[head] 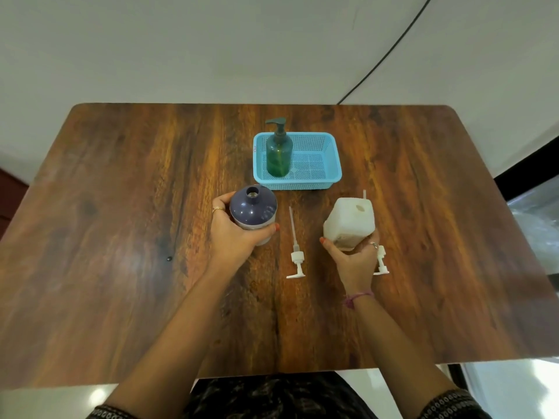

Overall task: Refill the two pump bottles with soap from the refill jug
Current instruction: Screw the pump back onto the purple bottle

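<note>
My left hand (231, 234) grips a round bottle with a dark blue top (253, 207); its neck is uncapped and it stands upright on the table. My right hand (354, 258) holds a white square bottle (349, 222), also uncapped, tilted slightly. A white pump head with its long tube (295, 252) lies on the wood between the two bottles. A second white pump (381, 261) lies just right of my right hand, partly hidden behind it. A green pump bottle (279, 152) with its pump on stands in the blue basket (329, 164).
The wooden table (121, 237) reaches a white wall at the back. A black cable (390, 52) runs down the wall at the right. The blue basket sits at the centre back, just beyond both held bottles.
</note>
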### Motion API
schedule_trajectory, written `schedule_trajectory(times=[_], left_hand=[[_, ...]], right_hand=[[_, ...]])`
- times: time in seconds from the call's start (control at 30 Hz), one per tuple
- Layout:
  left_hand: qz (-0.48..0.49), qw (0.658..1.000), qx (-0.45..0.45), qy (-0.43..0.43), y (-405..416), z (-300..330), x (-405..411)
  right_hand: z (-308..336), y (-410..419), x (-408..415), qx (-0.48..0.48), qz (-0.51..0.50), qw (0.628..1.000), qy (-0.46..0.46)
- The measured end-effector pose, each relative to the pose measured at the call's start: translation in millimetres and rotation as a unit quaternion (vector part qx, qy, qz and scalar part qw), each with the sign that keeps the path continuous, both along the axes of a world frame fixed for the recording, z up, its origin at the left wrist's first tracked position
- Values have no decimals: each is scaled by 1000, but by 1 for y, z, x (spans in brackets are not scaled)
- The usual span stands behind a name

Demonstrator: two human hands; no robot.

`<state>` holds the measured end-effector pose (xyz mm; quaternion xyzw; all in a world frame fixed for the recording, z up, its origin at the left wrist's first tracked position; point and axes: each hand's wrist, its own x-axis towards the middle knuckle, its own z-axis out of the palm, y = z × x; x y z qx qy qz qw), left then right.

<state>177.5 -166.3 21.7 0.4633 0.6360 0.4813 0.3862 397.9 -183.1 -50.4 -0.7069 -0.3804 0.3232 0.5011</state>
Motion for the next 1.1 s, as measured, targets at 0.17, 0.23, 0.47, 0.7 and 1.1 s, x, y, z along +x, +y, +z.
schedule_trajectory(times=[0.17, 0.23, 0.47, 0.7, 1.1], left_hand=[[7, 1000, 5, -5, 2, 1, -5], [12, 1000, 5, -6, 2, 1, -7], [12, 1000, -2, -4, 1, 3, -6], [12, 1000, 5, 3, 0, 5, -4], [32, 999, 26, -13, 4, 20, -15]], right_hand=[[-5, -33, -1, -42, 8, 999, 17], [-8, -52, -5, -36, 5, 999, 28], [-12, -62, -1, 31, 290, 920, -261], [-4, -5, -8, -54, 501, 766, -399], [40, 19, -15, 61, 485, 806, -333]])
